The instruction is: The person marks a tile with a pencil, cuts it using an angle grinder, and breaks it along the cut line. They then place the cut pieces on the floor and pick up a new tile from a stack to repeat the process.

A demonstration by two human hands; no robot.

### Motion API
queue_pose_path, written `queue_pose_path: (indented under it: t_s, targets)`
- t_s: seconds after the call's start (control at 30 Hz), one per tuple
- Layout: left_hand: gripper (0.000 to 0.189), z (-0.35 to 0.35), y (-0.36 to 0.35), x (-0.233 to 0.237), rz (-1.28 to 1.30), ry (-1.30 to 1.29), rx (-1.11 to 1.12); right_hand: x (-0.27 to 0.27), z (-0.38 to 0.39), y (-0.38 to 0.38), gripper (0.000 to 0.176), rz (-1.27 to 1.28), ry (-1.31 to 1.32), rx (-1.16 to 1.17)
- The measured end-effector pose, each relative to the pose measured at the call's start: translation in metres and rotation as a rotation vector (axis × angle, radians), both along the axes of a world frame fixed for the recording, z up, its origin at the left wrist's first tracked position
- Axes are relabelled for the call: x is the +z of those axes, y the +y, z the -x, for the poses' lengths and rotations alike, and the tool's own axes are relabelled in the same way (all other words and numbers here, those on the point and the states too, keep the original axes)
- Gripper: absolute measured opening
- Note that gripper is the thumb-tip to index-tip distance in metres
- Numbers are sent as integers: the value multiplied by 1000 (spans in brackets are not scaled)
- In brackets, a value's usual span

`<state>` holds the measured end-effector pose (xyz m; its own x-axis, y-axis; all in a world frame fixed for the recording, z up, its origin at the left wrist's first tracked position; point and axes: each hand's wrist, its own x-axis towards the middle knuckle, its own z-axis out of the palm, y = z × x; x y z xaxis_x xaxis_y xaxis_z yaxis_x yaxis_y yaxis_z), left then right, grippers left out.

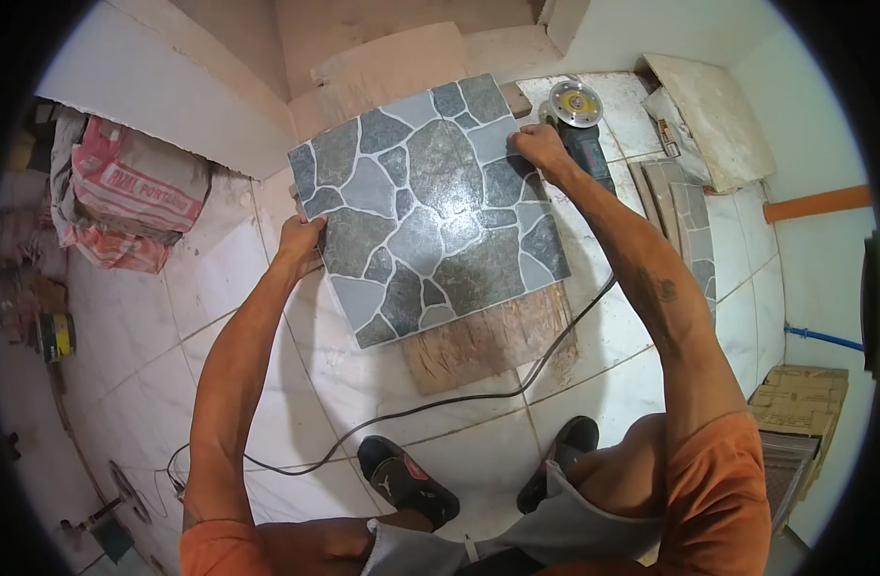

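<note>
A large square floor tile [440, 163] with a grey stone pattern and white joint lines lies tilted in front of me. My left hand [303, 240] grips its left edge, thumb on top and the other fingers hidden beneath. At the upper right edge, my right hand [536, 149] is closed on the tile, fingers curled. A scratched wooden board [488, 341] shows under the tile's near side. Just beyond my right hand an angle grinder [584, 144] rests on the floor, its metal disc [575, 104] facing up.
A black power cord [440, 396] curves across the white tiled floor [219, 331] near my feet. Cut tile strips [675, 211] lie on the right, below a leaning slab [709, 120]. Cement bags [138, 192] sit at left. Cardboard [797, 398] stands at lower right.
</note>
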<state>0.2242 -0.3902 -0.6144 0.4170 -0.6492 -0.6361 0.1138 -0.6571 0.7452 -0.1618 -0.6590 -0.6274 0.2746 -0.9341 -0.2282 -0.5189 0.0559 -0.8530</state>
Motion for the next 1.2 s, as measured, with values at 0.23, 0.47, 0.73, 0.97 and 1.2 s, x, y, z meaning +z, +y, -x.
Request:
queue_pose_path:
  t_s: [0.23, 0.47, 0.73, 0.97, 1.2]
  targets:
    - [19, 23, -3, 20, 13, 78, 53, 36, 0, 28, 42, 128, 207, 61]
    - [21, 4, 20, -9, 53, 75, -108, 51, 50, 86, 46, 151, 510, 255]
    - [35, 33, 81, -11, -120, 149, -186, 59, 142, 59, 61, 714, 820, 26]
    - [44, 66, 137, 8, -295, 201, -124, 29, 132, 23, 82, 123, 760, -35]
    - [55, 120, 200, 7, -341, 287, -33, 31, 134, 27, 79, 193, 801, -62]
